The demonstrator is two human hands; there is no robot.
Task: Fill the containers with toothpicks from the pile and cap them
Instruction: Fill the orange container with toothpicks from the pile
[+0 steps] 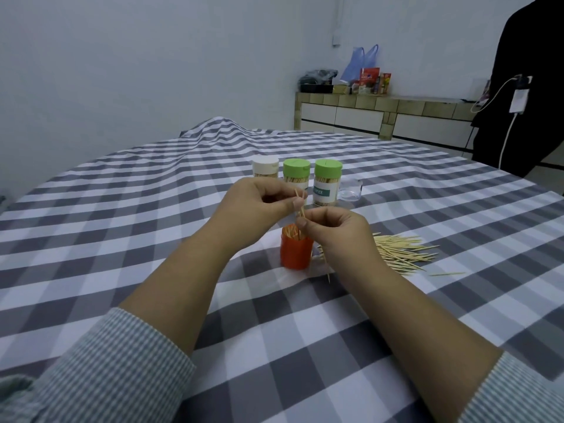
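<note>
Nearest, both hands meet above the orange container: left hand and right hand each pinch one toothpick, directly over its open mouth. Light, stiff, sharp-tipped, probably best held mid-shaft. The pile lies just right on the checked worktop, toward its right edge.

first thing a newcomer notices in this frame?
Both hands meet at centre, the left hand and right hand pinching toothpicks just above the open orange container, already holding toothpicks. Behind stand three capped containers, one white-capped and two green-capped; the loose toothpick pile lies at right.
</note>
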